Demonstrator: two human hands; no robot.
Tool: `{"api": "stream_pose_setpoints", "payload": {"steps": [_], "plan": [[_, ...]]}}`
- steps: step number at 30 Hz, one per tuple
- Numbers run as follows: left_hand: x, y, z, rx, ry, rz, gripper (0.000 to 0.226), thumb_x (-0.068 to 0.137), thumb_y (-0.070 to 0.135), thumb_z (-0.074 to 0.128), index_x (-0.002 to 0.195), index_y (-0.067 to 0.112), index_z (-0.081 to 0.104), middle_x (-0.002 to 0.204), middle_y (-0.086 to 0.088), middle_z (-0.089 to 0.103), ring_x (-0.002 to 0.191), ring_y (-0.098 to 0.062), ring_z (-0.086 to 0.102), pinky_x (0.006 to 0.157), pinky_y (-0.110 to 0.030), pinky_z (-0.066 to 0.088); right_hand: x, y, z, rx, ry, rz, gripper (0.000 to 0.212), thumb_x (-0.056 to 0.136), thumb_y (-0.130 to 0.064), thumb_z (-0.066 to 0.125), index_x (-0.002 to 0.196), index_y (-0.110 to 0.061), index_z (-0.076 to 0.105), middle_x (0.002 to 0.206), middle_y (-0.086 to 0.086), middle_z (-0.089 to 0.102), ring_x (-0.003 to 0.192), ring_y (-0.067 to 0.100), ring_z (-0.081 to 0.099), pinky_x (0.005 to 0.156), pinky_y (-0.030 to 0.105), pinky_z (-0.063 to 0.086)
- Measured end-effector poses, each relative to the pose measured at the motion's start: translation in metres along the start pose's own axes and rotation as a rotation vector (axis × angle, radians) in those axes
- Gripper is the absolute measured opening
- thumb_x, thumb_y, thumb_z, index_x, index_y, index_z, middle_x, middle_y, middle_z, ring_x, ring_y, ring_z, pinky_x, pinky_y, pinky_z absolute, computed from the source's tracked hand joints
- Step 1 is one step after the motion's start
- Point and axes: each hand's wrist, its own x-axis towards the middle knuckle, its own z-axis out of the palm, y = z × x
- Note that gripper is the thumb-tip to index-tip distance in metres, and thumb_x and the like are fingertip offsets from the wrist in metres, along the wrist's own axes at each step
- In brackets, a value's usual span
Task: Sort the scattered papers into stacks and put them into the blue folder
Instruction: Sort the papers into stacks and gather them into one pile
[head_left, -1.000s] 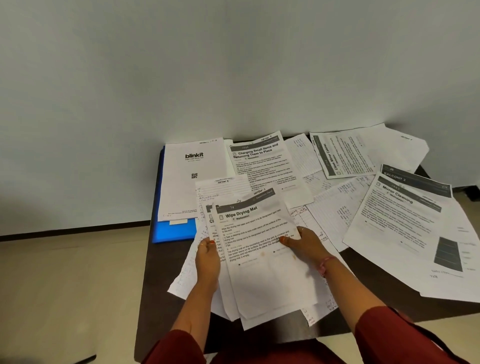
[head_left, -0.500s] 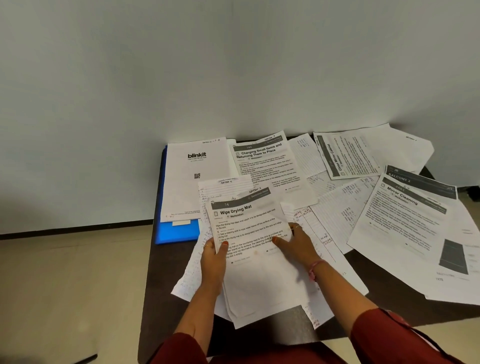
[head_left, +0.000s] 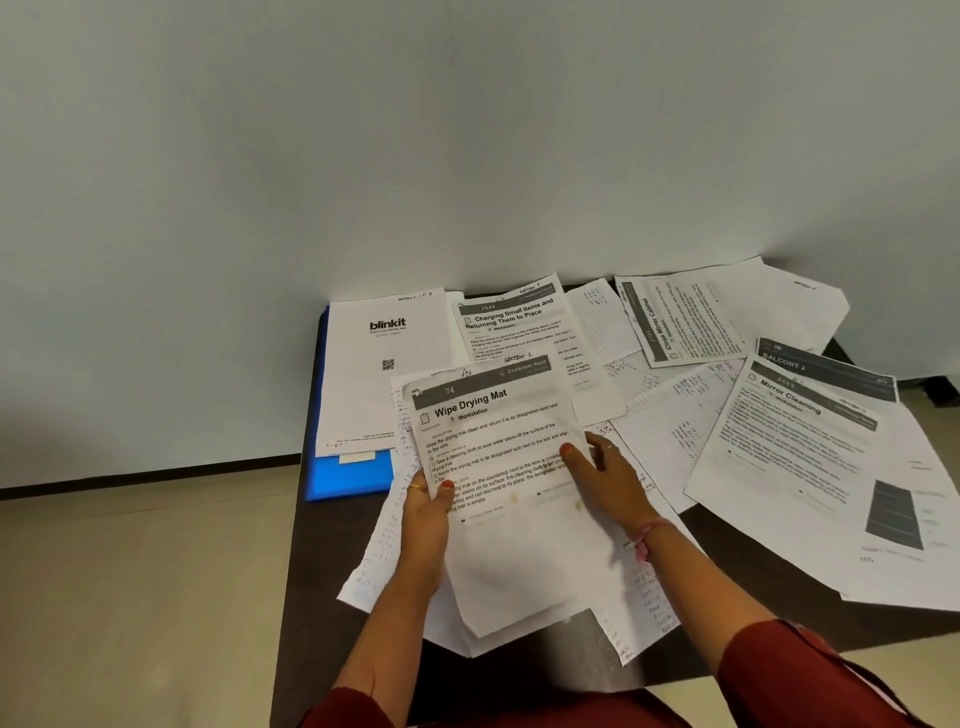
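Left hand (head_left: 425, 525) gripping the left edge of a small stack of papers (head_left: 511, 499), thumb curled over the top sheet, other fingers hidden beneath. Right hand (head_left: 605, 483) pinching the stack's right edge, thumb pressed flat on the print, remaining fingers tucked behind the pages. Topmost sheet headed "Wipe Drying Mat", raised slightly and tilted toward the camera, with several looser sheets fanned out under it. Just beyond the stack, a sheet titled "Charging Small Items and Returning Them to Place" (head_left: 514, 322), partly covered by the held pages. To the left, the blue folder (head_left: 349, 475) lying flat at the table's far-left corner, mostly covered by a white "blinkit" sheet (head_left: 387, 364). To the right, handwritten lined pages (head_left: 670, 421), then a "Close Mirror Cabinet" sheet (head_left: 680, 322) turned sideways near the wall, and a "Mirror Cleaning" sheet (head_left: 795, 457) overlapping a "Balcony 2" page. All resting on a dark table (head_left: 306, 582) pushed against a pale wall (head_left: 415, 130).
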Motion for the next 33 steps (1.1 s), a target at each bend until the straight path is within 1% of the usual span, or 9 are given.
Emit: {"api": "stream_pose_setpoints", "payload": {"steps": [2,4,8,11,14,20,23,28,33], "plan": [[-0.003,0.004,0.003,-0.065,-0.029,-0.020,0.026,0.098,0.005,0.048,0.109,0.027,0.059,0.108,-0.001,0.070,0.100,-0.024,0.068,0.089,-0.048,0.054,0.000,0.004,-0.009,0.120,-0.098,0.053,0.049,0.085,-0.056,0.060,0.123,-0.024,0.056,0.127,-0.011,0.058,0.114,0.006,0.054,0.100,0.027,0.043],[-0.005,0.006,0.006,-0.151,-0.060,-0.055,0.028,0.097,0.003,0.049,0.108,0.025,0.062,0.105,-0.002,0.072,0.099,-0.026,0.068,0.089,-0.048,0.053,-0.001,0.008,-0.018,0.178,-0.178,0.073,0.033,0.090,-0.050,0.057,0.116,-0.030,0.061,0.115,-0.011,0.066,0.104,0.004,0.062,0.089,0.024,0.050],[-0.003,0.006,0.009,-0.280,-0.166,-0.151,0.028,0.096,0.003,0.050,0.118,0.015,0.061,0.114,-0.012,0.070,0.108,-0.032,0.064,0.097,-0.051,0.047,-0.003,0.021,-0.032,0.125,-0.241,0.085,0.062,0.084,-0.057,0.062,0.136,-0.026,0.050,0.131,-0.007,0.059,0.116,0.013,0.058,0.104,0.037,0.045],[-0.004,0.007,0.013,-0.278,-0.299,-0.228,0.034,0.095,0.006,0.051,0.128,0.012,0.056,0.122,-0.016,0.065,0.116,-0.034,0.060,0.105,-0.052,0.041,-0.010,0.024,-0.043,0.097,-0.250,0.045,0.033,0.095,-0.034,0.055,0.127,-0.027,0.053,0.128,-0.004,0.060,0.111,0.008,0.058,0.098,0.024,0.046],[-0.010,0.003,0.025,-0.200,-0.381,-0.228,0.035,0.093,0.003,0.053,0.127,0.009,0.056,0.122,-0.016,0.065,0.114,-0.033,0.061,0.102,-0.050,0.044,-0.015,0.026,-0.054,0.162,-0.210,0.029,0.032,0.098,-0.027,0.051,0.129,-0.026,0.048,0.123,-0.008,0.057,0.109,0.006,0.054,0.092,0.017,0.041],[-0.025,-0.011,0.071,-0.039,-0.314,-0.238,0.027,0.088,0.003,0.063,0.113,0.012,0.064,0.105,-0.013,0.073,0.092,-0.031,0.070,0.068,-0.040,0.058,-0.012,0.039,-0.088,0.261,-0.153,0.035,0.040,0.094,-0.028,0.057,0.133,-0.027,0.049,0.129,-0.011,0.057,0.119,0.010,0.053,0.109,0.033,0.039],[-0.028,-0.021,0.096,0.016,-0.296,-0.235,0.027,0.085,0.007,0.068,0.111,0.013,0.066,0.102,-0.011,0.074,0.089,-0.030,0.071,0.067,-0.039,0.058,-0.011,0.040,-0.114,0.282,-0.167,0.058,0.035,0.091,-0.023,0.063,0.125,-0.029,0.054,0.121,-0.011,0.062,0.108,0.006,0.059,0.094,0.027,0.050],[-0.034,-0.033,0.138,0.075,-0.299,-0.195,0.023,0.086,0.010,0.069,0.108,0.017,0.067,0.098,-0.006,0.075,0.087,-0.025,0.072,0.066,-0.035,0.057,-0.009,0.050,-0.157,0.275,-0.172,0.066,0.038,0.090,-0.021,0.065,0.126,-0.027,0.053,0.111,-0.017,0.063,0.102,0.001,0.059,0.078,0.015,0.052],[-0.036,-0.045,0.172,0.090,-0.287,-0.202,0.023,0.087,0.011,0.067,0.110,0.015,0.067,0.099,-0.007,0.075,0.088,-0.026,0.072,0.070,-0.036,0.057,0.000,0.068,-0.188,0.228,-0.126,0.050,0.047,0.090,-0.019,0.064,0.134,-0.025,0.047,0.122,-0.011,0.057,0.109,0.006,0.053,0.100,0.027,0.041]]}}
